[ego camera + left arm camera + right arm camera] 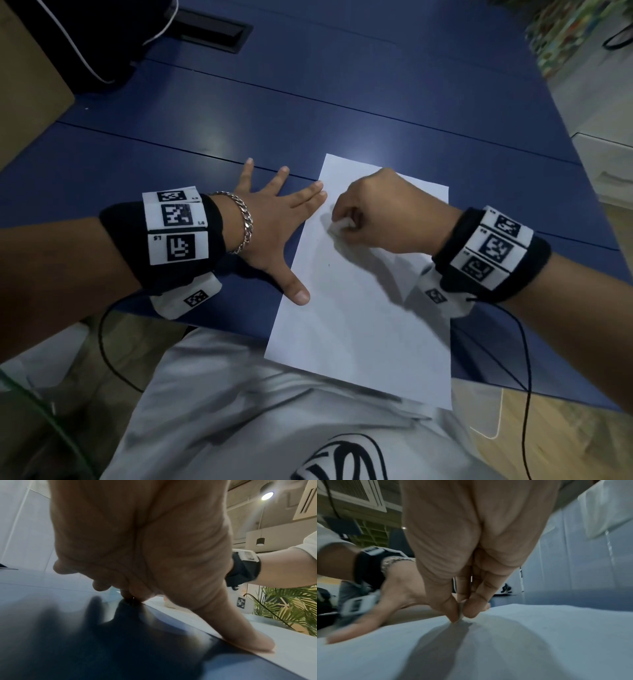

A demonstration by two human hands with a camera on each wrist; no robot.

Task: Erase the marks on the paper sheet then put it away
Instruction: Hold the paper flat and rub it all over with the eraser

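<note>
A white paper sheet (363, 308) lies on the blue table (342, 113), its near end hanging over the table's front edge. My right hand (376, 209) pinches a small white eraser (340, 226) and presses it to the sheet's upper left part. In the right wrist view the eraser (460, 612) sits between thumb and fingertip on the paper (522, 642). My left hand (274, 222) lies flat with fingers spread on the table; its thumb and two fingertips rest on the sheet's left edge. A tiny dark mark (329, 265) shows on the paper.
A black bag (85, 41) with white piping sits at the back left beside a black cable slot (212, 29) set into the table. A cardboard box (30, 92) stands at the far left. White drawers (609, 164) are on the right. Thin black cables hang from both wrists.
</note>
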